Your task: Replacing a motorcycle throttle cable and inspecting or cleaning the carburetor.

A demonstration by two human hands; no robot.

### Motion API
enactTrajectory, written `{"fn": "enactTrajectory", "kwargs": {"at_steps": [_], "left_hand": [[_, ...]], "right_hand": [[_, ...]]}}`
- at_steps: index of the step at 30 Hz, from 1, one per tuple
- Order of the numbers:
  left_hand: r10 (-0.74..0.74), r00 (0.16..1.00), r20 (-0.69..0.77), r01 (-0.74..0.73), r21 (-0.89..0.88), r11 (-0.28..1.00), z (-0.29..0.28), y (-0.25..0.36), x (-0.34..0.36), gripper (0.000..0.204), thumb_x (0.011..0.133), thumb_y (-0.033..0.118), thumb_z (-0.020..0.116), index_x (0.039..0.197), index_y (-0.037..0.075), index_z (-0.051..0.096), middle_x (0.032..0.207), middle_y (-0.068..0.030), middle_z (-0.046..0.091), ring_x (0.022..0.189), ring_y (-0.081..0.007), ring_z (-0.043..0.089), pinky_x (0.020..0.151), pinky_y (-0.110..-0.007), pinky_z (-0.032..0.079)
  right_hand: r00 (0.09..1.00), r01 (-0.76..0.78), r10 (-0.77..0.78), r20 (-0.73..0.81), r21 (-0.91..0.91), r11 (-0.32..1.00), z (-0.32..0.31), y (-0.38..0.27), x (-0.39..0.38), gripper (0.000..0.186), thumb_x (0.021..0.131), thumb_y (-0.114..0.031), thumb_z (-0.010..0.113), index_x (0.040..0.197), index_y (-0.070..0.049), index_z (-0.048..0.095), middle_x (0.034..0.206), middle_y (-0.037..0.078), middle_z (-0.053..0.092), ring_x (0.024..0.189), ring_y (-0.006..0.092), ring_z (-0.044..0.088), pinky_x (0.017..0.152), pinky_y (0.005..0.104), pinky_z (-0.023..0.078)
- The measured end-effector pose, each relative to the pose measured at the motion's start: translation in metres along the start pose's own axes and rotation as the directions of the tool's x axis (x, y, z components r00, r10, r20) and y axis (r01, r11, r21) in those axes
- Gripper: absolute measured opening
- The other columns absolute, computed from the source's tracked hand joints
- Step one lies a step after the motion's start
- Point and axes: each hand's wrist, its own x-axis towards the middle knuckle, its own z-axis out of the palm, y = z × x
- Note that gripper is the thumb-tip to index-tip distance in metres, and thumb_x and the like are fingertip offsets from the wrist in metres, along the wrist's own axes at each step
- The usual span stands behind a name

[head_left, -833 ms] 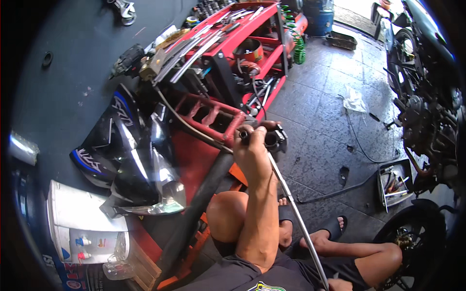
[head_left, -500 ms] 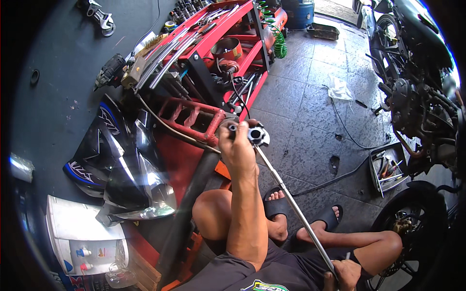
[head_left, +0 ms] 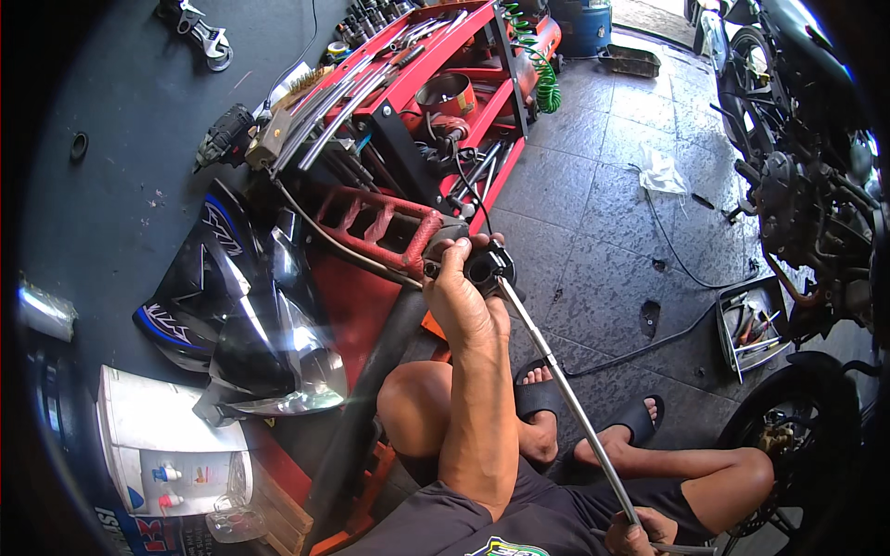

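My left hand (head_left: 468,292) is closed around a dark metal clamp-like part (head_left: 483,271) with a round hole, held out at arm's length. Against its right side rests the tip of a long silver T-handle wrench (head_left: 567,389), slanting down toward my lap. My right hand (head_left: 640,530) grips the wrench's lower end, where a cross bar (head_left: 686,549) sticks out to the right. Whether the tip sits on a bolt is too small to tell. Just beyond my left hand is a red ladder-like metal frame (head_left: 366,232).
A red tool cart (head_left: 408,93) full of tools stands ahead. Black and blue fairings (head_left: 241,315) and a white box (head_left: 162,426) lie left. On the right are a motorcycle (head_left: 797,204), a wheel (head_left: 788,417) and a tool tray (head_left: 753,329). A black cable (head_left: 681,269) crosses the floor.
The wrench's cross bar has turned from pointing up to pointing right, with my right hand slightly lower. The clamp-like part has tilted in my left hand. The whole view has shifted slightly.
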Motion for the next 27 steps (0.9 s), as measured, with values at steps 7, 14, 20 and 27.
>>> {"fn": "enactTrajectory", "kwargs": {"at_steps": [7, 14, 20, 27], "left_hand": [[-0.036, 0.998, -0.049, 0.034, -0.048, 0.998, 0.0046, 0.0025, -0.0037, 0.008, 0.085, 0.006, 0.059, 0.093, 0.005, 0.058, 0.087, -0.0137, 0.064, 0.083, -0.0302, 0.068, 0.079, -0.037, 0.058], [-0.009, 0.999, -0.045, 0.008, -0.026, 1.000, 0.0084, 0.0049, -0.0068, 0.010, 0.085, 0.004, 0.053, 0.095, 0.005, 0.052, 0.085, -0.0138, 0.063, 0.082, -0.0300, 0.066, 0.083, -0.041, 0.056], [-0.027, 0.998, -0.055, 0.025, -0.053, 0.998, 0.0090, 0.0060, -0.0074, 0.012, 0.085, 0.004, 0.053, 0.096, 0.004, 0.053, 0.085, -0.0138, 0.063, 0.082, -0.0298, 0.065, 0.085, -0.041, 0.055], [-0.016, 0.999, -0.043, 0.013, -0.054, 0.998, 0.0078, 0.0055, -0.0072, 0.014, 0.084, 0.002, 0.051, 0.098, 0.004, 0.053, 0.086, -0.0147, 0.063, 0.083, -0.0294, 0.065, 0.086, -0.043, 0.055]], "right_hand": [[1.000, -0.015, 0.012, 0.023, 0.128, 0.992, 0.0044, 0.0017, 0.0013, 0.041, 0.095, -0.029, 0.062, 0.110, 0.009, 0.060, 0.065, -0.002, 0.049, 0.052, 0.0045, 0.039, 0.049, 0.0219, 0.030], [1.000, -0.005, 0.000, 0.031, 0.148, 0.989, 0.0049, 0.0017, 0.0018, 0.041, 0.096, -0.030, 0.062, 0.107, 0.010, 0.059, 0.063, -0.002, 0.047, 0.051, 0.0048, 0.038, 0.048, 0.0230, 0.029], [1.000, -0.010, 0.007, 0.016, 0.143, 0.990, 0.0070, -0.0024, 0.0022, 0.038, 0.096, -0.028, 0.061, 0.103, 0.010, 0.059, 0.062, -0.002, 0.046, 0.051, 0.0056, 0.037, 0.048, 0.0238, 0.029], [0.998, -0.046, 0.039, 0.040, 0.186, 0.982, 0.0028, 0.0023, -0.0011, 0.037, 0.096, -0.027, 0.061, 0.105, 0.009, 0.059, 0.062, -0.002, 0.044, 0.051, 0.0056, 0.037, 0.047, 0.0241, 0.028]]}}
